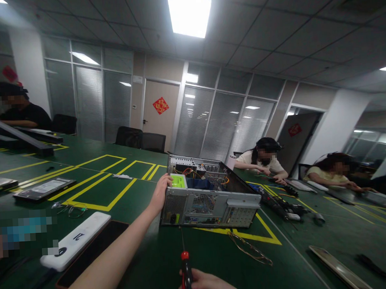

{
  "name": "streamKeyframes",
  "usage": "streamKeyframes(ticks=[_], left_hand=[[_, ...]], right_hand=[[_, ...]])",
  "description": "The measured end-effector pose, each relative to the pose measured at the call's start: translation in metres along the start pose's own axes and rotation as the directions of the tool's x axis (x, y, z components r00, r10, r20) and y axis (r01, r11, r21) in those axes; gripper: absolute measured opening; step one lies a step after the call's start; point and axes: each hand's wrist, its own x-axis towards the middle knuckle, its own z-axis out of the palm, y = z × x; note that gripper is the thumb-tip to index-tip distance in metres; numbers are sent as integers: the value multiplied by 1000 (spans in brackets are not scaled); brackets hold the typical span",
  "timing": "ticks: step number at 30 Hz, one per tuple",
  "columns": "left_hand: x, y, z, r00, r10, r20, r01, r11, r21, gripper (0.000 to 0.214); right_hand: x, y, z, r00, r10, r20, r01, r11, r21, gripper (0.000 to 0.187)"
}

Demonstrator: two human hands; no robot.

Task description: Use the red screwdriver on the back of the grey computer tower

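Note:
An open computer case [212, 199] lies on its side on the green table, its rear panel facing me and its wiring exposed. Inside its left corner sits a power supply with a bright green label [178, 181]. My left hand [159, 193] grips the case at that corner, fingers over the top edge beside the label. In my right hand [207, 285] is a red and black screwdriver [185, 270], its shaft pointing at the lower edge of the rear panel. Whether the tip touches the panel I cannot tell.
Left of my arm lie a white power strip-like device [84, 236], a dark flat panel [95, 249] and a hard drive [43, 189]. A looped cable [250, 249] lies before the case. Cables and parts [287, 206] spread rightward. Other people [261, 160] sit around the table.

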Motion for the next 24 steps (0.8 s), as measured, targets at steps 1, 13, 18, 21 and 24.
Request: streamKeyframes(ticks=[1, 13, 18, 21, 24], left_hand=[[0, 0, 0, 1000, 0, 0, 0, 1000, 2, 39], [0, 1, 0, 1000, 8, 3, -8, 1000, 10, 39], [0, 1, 0, 1000, 3, 5, -3, 1000, 4, 40], [-1, 0, 0, 1000, 3, -3, -3, 1000, -1, 39], [-1, 1, 1, 1000, -9, -4, 9, 1000, -5, 39]], right_hand=[[1, 1, 0, 1000, 6, 18, -6, 1000, 3, 65], [8, 8, -11, 995, -56, -83, 54, 998, -21, 63], [5, 6, -7, 997, -23, -70, 20, 999, -51, 67], [3, 6, -6, 999, 6, -34, -9, 997, -70, 63], [1, 7, -4, 999, 15, 43, -11, 995, -99, 59]])
